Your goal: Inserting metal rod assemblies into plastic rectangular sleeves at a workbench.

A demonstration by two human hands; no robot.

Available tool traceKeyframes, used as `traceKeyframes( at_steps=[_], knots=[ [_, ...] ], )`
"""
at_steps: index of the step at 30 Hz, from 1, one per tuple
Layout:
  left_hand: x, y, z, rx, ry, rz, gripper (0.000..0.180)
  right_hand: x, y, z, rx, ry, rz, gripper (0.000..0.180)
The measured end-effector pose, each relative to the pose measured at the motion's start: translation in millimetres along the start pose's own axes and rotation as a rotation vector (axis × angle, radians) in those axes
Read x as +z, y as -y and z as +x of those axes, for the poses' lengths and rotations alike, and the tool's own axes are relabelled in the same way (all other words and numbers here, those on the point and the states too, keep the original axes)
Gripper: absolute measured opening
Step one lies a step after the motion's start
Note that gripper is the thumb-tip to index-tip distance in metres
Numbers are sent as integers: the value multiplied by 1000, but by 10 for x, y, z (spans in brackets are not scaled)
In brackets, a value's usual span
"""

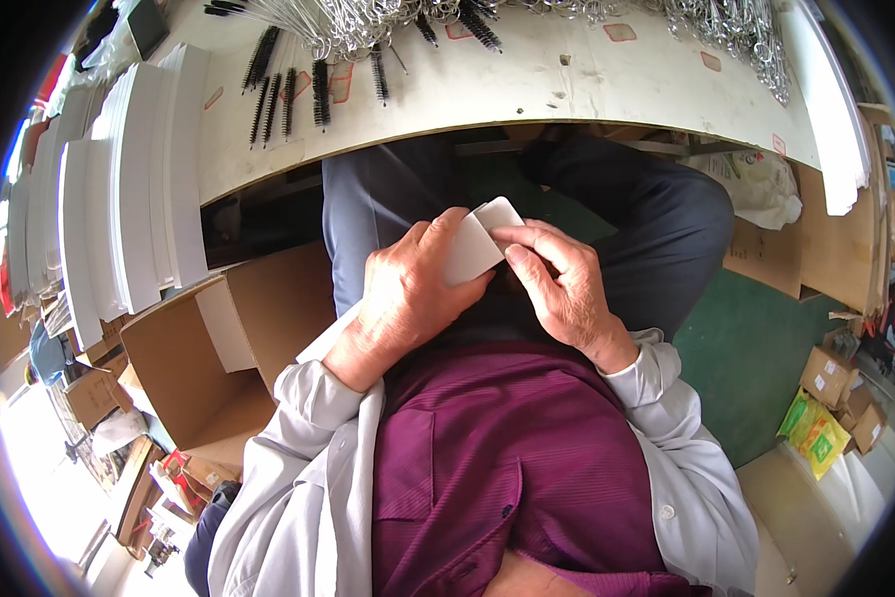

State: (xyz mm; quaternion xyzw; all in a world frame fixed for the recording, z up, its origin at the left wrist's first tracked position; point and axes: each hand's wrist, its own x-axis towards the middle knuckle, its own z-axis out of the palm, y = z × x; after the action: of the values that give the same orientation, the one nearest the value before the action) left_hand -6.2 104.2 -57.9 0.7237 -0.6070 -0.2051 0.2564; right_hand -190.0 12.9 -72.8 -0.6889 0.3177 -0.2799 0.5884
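Note:
Over my lap, my left hand (407,284) is wrapped round a white card box (472,254) with a rounded end flap (499,213) standing up at its far end. A pale strip shows beside my left wrist and may be the rest of the same long box; the hand hides the part between. My right hand (572,289) pinches at the box's open end, its index finger against the flap and its thumb close to the edge. The inside of the box cannot be seen.
Ahead, a white table (527,85) bears a heap of wire-handled brushes (358,25) with black bristles. Flat white cartons (134,189) are stacked at left, above an open brown cardboard box (194,368). More white card (830,109) hangs over the table's right edge.

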Motion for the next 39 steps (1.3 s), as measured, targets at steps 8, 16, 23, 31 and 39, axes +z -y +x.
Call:
traceKeyframes(
  at_steps=[8, 16, 23, 31, 39],
  knots=[
    [-39, -37, 10, -26, 59, -128, 71, -68, 82, -21, 4, 152, 40, 18],
    [-70, -69, 21, -44, 78, -189, 71, -45, 40, -62, 29, 168, 95, 22],
    [-53, -37, 39, -36, 130, -165, 59, 127, -13, -82, 152, -74, 251, 31],
    [-10, -29, -5, -71, 85, -157, 63, 104, 93, 28, -186, 18, -345, 21],
    [55, -35, -15, -24, 7, -102, 70, 249, 19, 65, 99, -40, 81, 16]
  ],
)
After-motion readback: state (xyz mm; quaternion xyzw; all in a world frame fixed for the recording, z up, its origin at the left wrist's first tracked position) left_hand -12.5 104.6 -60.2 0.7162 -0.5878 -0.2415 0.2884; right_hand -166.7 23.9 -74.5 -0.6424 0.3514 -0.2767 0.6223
